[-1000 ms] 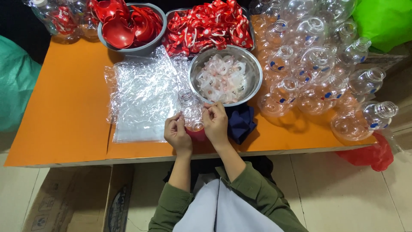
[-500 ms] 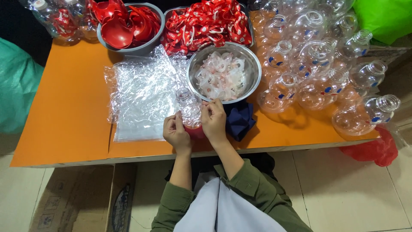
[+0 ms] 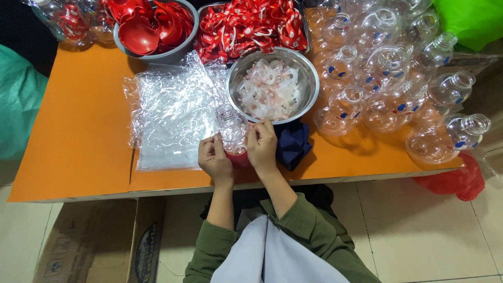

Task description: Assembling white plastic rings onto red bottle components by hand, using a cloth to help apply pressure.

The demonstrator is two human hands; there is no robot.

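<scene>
A small clear plastic bottle [image 3: 232,128] stands on a red base near the front edge of the orange table [image 3: 73,141]. My left hand [image 3: 214,160] grips its left side and my right hand [image 3: 261,147] grips its right side, fingertips pinching near the neck. Just behind the bottle sits a steel bowl [image 3: 309,78] filled with pale clear plastic pieces. A stack of clear plastic bags [image 3: 170,112] lies to the left of my hands. A dark blue cloth [image 3: 293,144] lies right beside my right hand.
A grey bowl of red plastic parts [image 3: 152,29] and a tray of red ribbons [image 3: 249,23] stand at the back. Several round clear bottles [image 3: 387,78] crowd the table's right side. A cardboard box [image 3: 94,241] sits on the floor, and a red bag [image 3: 456,181] hangs at right.
Both hands stay on the small bottle at the front edge; the fingers shifted slightly around it. The view drifted a little.
</scene>
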